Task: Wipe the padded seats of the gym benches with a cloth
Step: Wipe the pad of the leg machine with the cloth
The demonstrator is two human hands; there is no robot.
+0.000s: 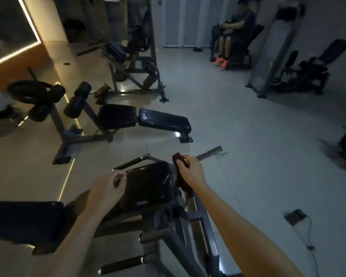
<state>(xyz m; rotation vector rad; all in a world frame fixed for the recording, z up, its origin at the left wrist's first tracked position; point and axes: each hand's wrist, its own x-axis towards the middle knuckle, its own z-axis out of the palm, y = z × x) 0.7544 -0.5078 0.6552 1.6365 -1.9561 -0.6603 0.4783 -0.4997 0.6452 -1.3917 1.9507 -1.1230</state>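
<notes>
Seat pad (148,184): black, squarish, glossy padding at the near centre, mounted on a grey steel frame (188,222). Its left edge lies just beside the left hand and its right edge runs alongside the hanging cloth. Two dark grip bars (132,162) splay outward past its far edge, one to each side.

Cloth (181,163): dark, with a reddish cast in the dim light. It is bunched at the top of the right hand, and a tail drops along the pad's right edge. Whether it touches the padding cannot be told.

Right hand (190,169): fist closed round the cloth, over the pad's far right corner.

Left hand (106,188): fingers curled at the pad's left edge. Whether they grasp anything cannot be told.

Second pad (24,220): black, near left, cut off by the frame edge.

Far bench (164,120): two black pads end to end, shiny and scuffed, with roller cushions (76,102) at the left end. A band of bare floor separates it from the seat pad.

Floor (248,136): pale tile. The widest open stretch lies to the right of the seat pad and runs far. A floor box (295,216) with a trailing cable sits near right.

Seated person (236,35): far right, on a machine, well apart.
</notes>
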